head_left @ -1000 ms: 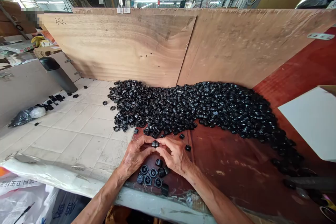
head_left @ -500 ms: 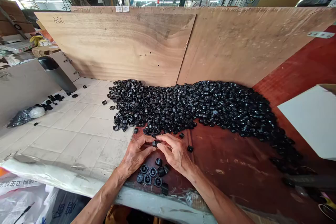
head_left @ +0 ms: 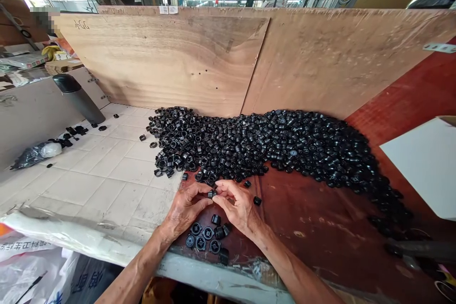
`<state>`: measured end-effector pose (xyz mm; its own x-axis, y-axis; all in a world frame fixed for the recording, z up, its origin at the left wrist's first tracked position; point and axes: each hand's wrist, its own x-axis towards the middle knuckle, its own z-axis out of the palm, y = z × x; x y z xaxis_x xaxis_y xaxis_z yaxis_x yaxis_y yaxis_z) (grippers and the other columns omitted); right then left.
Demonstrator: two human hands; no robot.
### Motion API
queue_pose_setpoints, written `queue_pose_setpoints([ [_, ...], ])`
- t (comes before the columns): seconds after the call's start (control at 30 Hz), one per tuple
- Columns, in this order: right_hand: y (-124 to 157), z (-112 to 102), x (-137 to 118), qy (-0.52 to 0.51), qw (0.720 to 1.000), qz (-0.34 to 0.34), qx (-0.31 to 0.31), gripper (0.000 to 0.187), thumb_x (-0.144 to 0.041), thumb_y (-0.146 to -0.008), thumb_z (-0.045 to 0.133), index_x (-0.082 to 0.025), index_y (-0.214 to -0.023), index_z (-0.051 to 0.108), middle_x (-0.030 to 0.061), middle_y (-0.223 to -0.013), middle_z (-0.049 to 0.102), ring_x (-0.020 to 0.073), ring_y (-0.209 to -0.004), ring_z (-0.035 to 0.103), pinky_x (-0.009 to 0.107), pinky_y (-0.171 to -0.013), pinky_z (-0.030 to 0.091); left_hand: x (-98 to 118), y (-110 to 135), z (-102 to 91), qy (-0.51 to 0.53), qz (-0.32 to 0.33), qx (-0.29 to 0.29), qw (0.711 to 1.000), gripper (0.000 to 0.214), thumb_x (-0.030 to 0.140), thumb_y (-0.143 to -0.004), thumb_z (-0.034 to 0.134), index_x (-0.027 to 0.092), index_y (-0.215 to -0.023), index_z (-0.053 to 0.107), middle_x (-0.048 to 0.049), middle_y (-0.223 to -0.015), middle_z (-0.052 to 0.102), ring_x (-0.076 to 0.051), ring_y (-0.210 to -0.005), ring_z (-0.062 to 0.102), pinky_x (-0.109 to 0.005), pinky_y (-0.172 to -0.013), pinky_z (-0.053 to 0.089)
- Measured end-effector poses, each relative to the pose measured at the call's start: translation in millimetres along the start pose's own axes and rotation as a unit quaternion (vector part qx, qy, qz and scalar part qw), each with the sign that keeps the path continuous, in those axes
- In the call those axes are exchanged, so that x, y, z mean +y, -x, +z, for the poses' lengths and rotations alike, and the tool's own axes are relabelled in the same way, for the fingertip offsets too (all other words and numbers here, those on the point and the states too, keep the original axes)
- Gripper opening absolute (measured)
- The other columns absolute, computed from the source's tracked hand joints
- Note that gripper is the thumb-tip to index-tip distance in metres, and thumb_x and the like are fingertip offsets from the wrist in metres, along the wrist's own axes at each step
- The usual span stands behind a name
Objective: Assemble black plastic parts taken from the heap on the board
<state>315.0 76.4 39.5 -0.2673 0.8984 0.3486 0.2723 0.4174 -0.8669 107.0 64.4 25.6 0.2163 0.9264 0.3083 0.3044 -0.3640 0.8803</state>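
Note:
Between the fingertips of both hands is a small black plastic cap-like part (head_left: 211,194). My left hand (head_left: 184,205) pinches it from the left, and my right hand (head_left: 236,205) grips it from the right; fingers cover much of it. Just below lies a small group of black round parts (head_left: 208,233), some showing spoked faces and others on their sides. Beyond my fingertips spreads a large heap of black ring and cap parts (head_left: 242,145). A loose black part (head_left: 257,201) rests to the right of my right hand.
A wooden board (head_left: 171,61) stands behind the heap. At the left are a dark grey flask (head_left: 80,102) and a dark plastic bag (head_left: 32,156). On the right sits a white box (head_left: 423,166). The table's front edge (head_left: 107,242) is wrapped in plastic.
The view has shifted slightly. My right fingers have moved a little on the small black part, which both hands still hold. The group below looks the same.

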Motion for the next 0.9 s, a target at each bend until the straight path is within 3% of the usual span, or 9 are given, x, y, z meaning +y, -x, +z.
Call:
queue_pose_setpoints([
  [0.1,1.3,1.2,1.2,0.012,1.0,0.003,-0.016,0.024,-0.028,-0.099,0.061,-0.02,-0.121,0.062,0.0032,-0.085,0.074,0.0161,-0.068,0.071,0.025,-0.064,0.057,-1.3,0.4,-0.1,-0.009,0.008,-0.007,1.0,0.02,0.03,-0.095,0.074,0.023,-0.113,0.074,-0.0052,-0.113,0.078,-0.02,-0.103,0.075,-0.034,-0.097,0.06],
  [0.2,1.4,-1.6,-3.6,0.042,0.999,-0.015,-0.027,0.016,-0.031,-0.102,0.056,-0.021,-0.113,0.063,-0.0019,-0.068,0.067,0.015,-0.058,0.066,0.024,-0.06,0.052,-1.4,0.4,0.0,0.0,0.003,-0.017,1.0,0.02,0.029,-0.096,0.073,0.024,-0.115,0.073,-0.0054,-0.115,0.078,-0.021,-0.105,0.074,-0.034,-0.098,0.059],
  [0.37,0.5,-4.9,-4.3,0.053,0.997,-0.033,-0.046,0.011,-0.027,-0.098,0.058,-0.021,-0.102,0.066,-0.0007,-0.071,0.069,0.0145,-0.061,0.066,0.023,-0.062,0.05,1.9,0.1,-0.1,0.033,-0.016,-0.006,0.999,0.019,0.029,-0.095,0.074,0.024,-0.113,0.074,-0.0047,-0.113,0.078,-0.021,-0.102,0.075,-0.033,-0.095,0.06],
  [0.53,-0.8,-1.2,2.7,0.113,0.992,-0.045,-0.027,0.043,-0.032,-0.107,0.047,-0.021,-0.067,0.057,-0.0014,-0.056,0.057,0.0131,-0.05,0.054,0.025,-0.056,0.042,4.9,-0.1,-0.6,0.035,-0.013,-0.028,0.999,0.018,0.026,-0.095,0.073,0.024,-0.113,0.074,-0.005,-0.114,0.078,-0.021,-0.104,0.074,-0.034,-0.096,0.059],
  [0.63,0.3,-2.1,-0.9,0.095,0.994,-0.057,-0.01,0.02,-0.031,-0.103,0.055,-0.019,-0.097,0.07,0.0025,-0.074,0.069,0.0164,-0.066,0.065,0.025,-0.066,0.049,4.7,0.3,-0.3,0.045,-0.029,-0.013,0.998,0.018,0.027,-0.095,0.073,0.024,-0.112,0.074,-0.0048,-0.114,0.078,-0.021,-0.103,0.075,-0.033,-0.095,0.06],
  [0.7,1.5,-3.3,-3.3,0.084,0.994,-0.061,-0.026,0.022,-0.029,-0.1,0.059,-0.018,-0.117,0.069,0.0035,-0.081,0.073,0.0178,-0.072,0.069,0.026,-0.07,0.051,4.5,0.7,0.1,0.052,-0.038,-0.005,0.998,0.018,0.028,-0.095,0.073,0.023,-0.112,0.074,-0.0047,-0.113,0.078,-0.02,-0.101,0.075,-0.034,-0.095,0.061],
  [0.77,2.3,-3.9,-3.9,0.095,0.993,-0.054,-0.045,0.019,-0.028,-0.102,0.055,-0.019,-0.103,0.071,0.0011,-0.071,0.069,0.0165,-0.064,0.066,0.025,-0.065,0.049,4.6,0.8,0.4,0.056,-0.043,-0.001,0.998,0.018,0.029,-0.094,0.073,0.022,-0.111,0.073,-0.0049,-0.112,0.079,-0.021,-0.1,0.075,-0.034,-0.093,0.062],
  [0.83,2.3,-3.9,-3.7,0.11,0.992,-0.036,-0.042,0.032,-0.03,-0.106,0.05,-0.02,-0.082,0.068,-0.0007,-0.061,0.062,0.0149,-0.056,0.06,0.025,-0.06,0.044,5.1,0.6,0.7,0.053,-0.045,-0.001,0.998,0.018,0.029,-0.094,0.073,0.022,-0.111,0.073,-0.0052,-0.113,0.078,-0.021,-0.101,0.075,-0.034,-0.093,0.062],
  [0.9,1.6,-4.1,-4.5,0.11,0.993,-0.025,-0.036,0.032,-0.035,-0.105,0.053,-0.02,-0.079,0.065,-0.0003,-0.064,0.062,0.0147,-0.058,0.059,0.025,-0.059,0.043,5.4,0.5,1.0,0.052,-0.045,-0.001,0.998,0.018,0.029,-0.094,0.073,0.022,-0.111,0.073,-0.0054,-0.112,0.078,-0.021,-0.102,0.075,-0.034,-0.094,0.062],
])
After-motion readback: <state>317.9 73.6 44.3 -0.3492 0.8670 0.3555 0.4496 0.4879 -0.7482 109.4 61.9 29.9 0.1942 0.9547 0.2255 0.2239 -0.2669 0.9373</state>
